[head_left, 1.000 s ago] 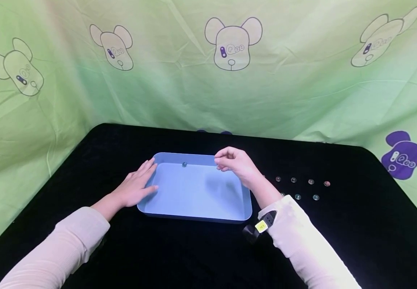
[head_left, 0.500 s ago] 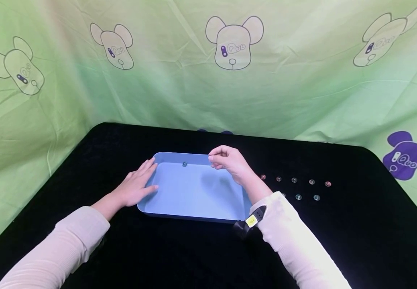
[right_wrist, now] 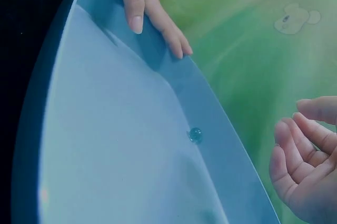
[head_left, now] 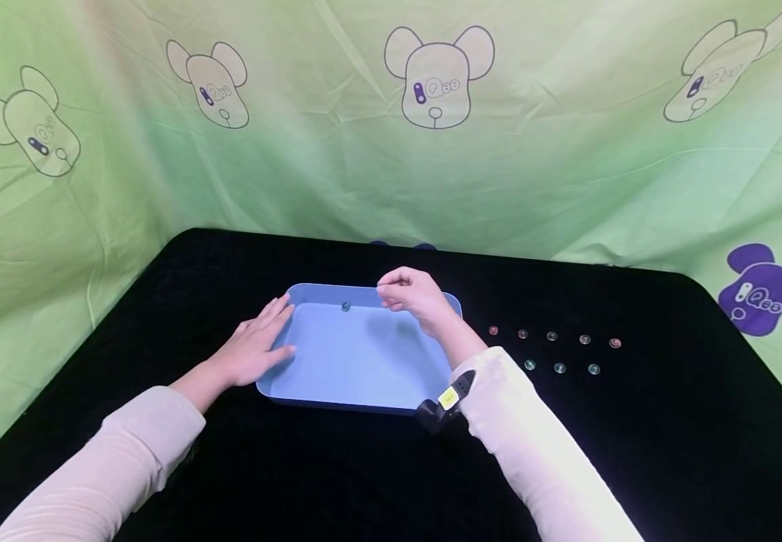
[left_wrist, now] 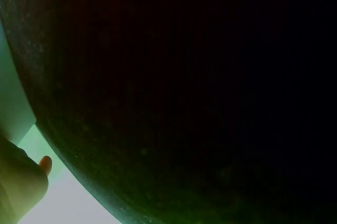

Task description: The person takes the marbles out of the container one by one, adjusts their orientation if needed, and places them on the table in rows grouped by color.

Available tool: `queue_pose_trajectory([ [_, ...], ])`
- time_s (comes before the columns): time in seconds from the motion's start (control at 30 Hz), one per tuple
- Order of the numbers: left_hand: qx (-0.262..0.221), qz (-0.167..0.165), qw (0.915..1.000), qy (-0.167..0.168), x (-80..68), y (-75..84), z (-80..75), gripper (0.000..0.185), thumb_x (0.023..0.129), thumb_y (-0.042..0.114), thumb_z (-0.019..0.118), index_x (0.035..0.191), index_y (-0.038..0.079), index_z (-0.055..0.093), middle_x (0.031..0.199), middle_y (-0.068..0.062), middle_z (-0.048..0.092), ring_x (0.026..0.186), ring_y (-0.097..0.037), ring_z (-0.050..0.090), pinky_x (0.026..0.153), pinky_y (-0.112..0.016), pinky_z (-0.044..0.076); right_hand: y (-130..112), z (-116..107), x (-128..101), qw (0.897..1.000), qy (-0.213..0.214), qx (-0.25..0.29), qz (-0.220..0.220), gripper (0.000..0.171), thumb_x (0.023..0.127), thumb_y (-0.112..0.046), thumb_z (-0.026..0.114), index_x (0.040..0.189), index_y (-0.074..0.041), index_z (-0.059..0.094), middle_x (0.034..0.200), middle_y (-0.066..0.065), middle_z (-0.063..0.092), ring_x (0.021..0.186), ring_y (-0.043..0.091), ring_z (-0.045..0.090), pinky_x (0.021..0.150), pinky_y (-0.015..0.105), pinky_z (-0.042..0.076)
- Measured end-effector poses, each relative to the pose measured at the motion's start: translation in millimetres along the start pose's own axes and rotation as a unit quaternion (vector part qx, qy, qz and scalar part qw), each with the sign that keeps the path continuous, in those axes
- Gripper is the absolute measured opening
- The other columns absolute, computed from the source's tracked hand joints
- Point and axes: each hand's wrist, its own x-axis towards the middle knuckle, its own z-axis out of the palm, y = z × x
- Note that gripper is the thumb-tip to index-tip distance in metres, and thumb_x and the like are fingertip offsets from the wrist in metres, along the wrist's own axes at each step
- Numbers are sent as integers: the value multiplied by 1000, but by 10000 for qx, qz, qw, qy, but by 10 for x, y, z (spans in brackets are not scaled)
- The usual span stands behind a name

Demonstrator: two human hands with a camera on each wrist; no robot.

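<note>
My left hand [head_left: 250, 350] rests on the left rim of a shallow light-blue tray [head_left: 350, 361], fingers straight. In the left wrist view only part of a hand [left_wrist: 23, 187] shows at the lower left. Over the tray's far side hovers my right hand [head_left: 414, 297], thumb and index fingertips together, other fingers loosely curled. I cannot tell whether a small thing is between those fingertips. The right wrist view shows this hand [right_wrist: 308, 166] beyond the tray's far wall. One translucent greenish glass marble [right_wrist: 195, 135] lies inside the tray against that wall.
Right of the tray, several small glass marbles lie in two rows on the black cloth [head_left: 668, 421], including a reddish marble [head_left: 615, 343] and a greenish marble [head_left: 594, 369]. A green printed curtain [head_left: 309, 150] stands behind the table. A black strap device [head_left: 448, 399] sits on my right wrist.
My right hand has moved left over the tray, fingertips still together. Marbles on the right that the arm covered now show. My left hand and the marble in the tray have stayed put.
</note>
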Motion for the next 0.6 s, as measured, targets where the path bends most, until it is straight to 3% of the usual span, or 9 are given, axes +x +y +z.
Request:
queue_pose_trajectory([
  [0.1, -5, -30, 10000, -11, -2, 1, -3, 65, 89, 36, 41, 138, 3, 15, 144, -7, -3, 129, -26, -1, 95, -50, 14, 8, 38, 55, 10000, 13, -25, 13, 15, 79, -2, 58, 91, 6, 55, 72, 4, 58, 60, 12, 55, 66, 30, 47],
  [0.33, -11, 10, 10000, 53, -2, -8, -8, 65, 89, 35, 42, 137, 2, 16, 144, -8, -1, 129, -27, -1, 95, -50, 14, 24, 103, 176, 9993, 210, -188, 228, 14, 78, -3, 59, 90, 4, 56, 71, 4, 56, 61, 12, 55, 74, 38, 45],
  [0.6, 11, 10, 10000, 61, 9, -15, -13, 65, 89, 35, 42, 137, 2, 15, 144, -8, -1, 129, -27, 0, 95, -50, 14, 78, 148, 291, 9987, 355, -188, 315, 13, 78, -3, 58, 89, 3, 56, 68, 3, 55, 61, 13, 56, 65, 29, 47],
])
